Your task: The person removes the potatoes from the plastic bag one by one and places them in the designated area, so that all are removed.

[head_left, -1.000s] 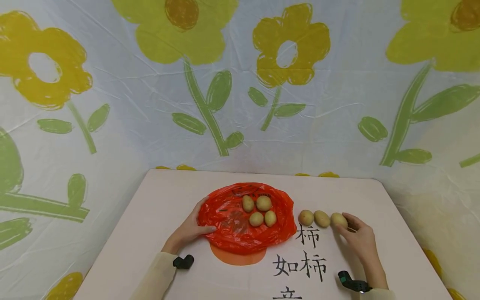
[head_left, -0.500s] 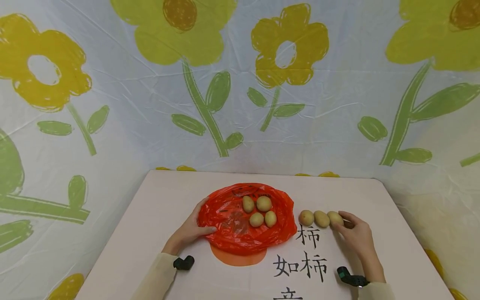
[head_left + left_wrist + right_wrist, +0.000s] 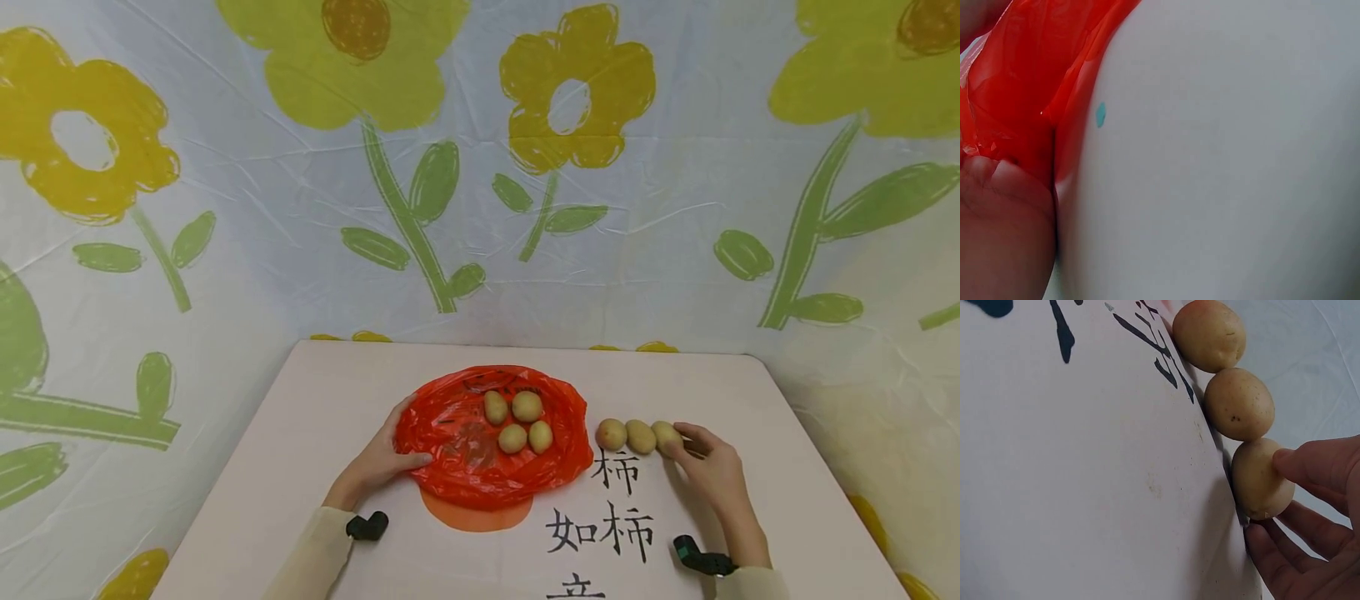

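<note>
A red plastic bag (image 3: 450,475) lies spread open on the table, with several potatoes (image 3: 527,407) inside it. My left hand (image 3: 378,458) grips the bag's left edge, thumb laid over the rim and fingers along the outer side. To the bag's right, three potatoes form a row, touching one another. The outermost potato (image 3: 1260,481) is pinched between the thumb and fingers of my right hand (image 3: 716,475). Beside it sit the middle potato (image 3: 1239,404) and the one closest to the bag (image 3: 1210,334), which has a reddish patch.
The pale table (image 3: 300,417) bears black painted characters (image 3: 600,529) in front of the potato row. An orange printed shape (image 3: 476,518) shows from under the bag. A flower-patterned cloth (image 3: 480,208) hangs behind and at the sides. Dark cameras (image 3: 367,526) are strapped to both wrists.
My right hand has shifted slightly left with the outermost potato, closing the small gap to the middle one. The left hand and the bag have stayed put.
</note>
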`<state>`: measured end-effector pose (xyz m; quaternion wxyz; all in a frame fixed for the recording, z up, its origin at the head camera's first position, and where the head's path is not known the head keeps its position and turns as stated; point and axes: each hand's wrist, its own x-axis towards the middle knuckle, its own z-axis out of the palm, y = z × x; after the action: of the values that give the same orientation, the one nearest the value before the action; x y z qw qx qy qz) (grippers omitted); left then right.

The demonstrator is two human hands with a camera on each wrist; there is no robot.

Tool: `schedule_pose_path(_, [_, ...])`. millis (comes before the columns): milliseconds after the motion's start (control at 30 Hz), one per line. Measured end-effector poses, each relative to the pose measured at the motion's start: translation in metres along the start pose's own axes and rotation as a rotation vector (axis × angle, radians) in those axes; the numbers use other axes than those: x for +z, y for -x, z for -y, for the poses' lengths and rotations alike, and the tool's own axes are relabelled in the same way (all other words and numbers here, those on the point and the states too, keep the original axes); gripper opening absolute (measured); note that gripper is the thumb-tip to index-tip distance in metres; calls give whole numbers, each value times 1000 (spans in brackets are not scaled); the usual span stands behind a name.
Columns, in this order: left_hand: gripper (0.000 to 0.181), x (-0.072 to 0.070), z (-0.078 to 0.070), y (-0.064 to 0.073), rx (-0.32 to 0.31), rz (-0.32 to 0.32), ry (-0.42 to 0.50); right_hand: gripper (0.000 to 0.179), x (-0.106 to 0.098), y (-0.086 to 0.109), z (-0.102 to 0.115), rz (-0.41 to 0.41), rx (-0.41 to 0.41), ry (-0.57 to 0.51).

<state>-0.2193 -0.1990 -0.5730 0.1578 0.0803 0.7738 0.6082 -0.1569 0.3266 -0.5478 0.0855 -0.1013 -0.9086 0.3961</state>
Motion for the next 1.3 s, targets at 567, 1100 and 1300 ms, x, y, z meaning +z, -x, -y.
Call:
schedule_pose_path(567, [107, 0, -4, 1, -17, 16, 12, 51, -4, 4, 5, -3, -63, -43])
schedule_pose_path(1100, [108, 0, -2, 1, -26, 10, 22, 55, -9, 1, 43, -29, -146, 5])
schedule_pose_path(1300, [107, 0, -2, 3, -36, 8, 20, 56, -1, -4, 56, -61, -245, 12])
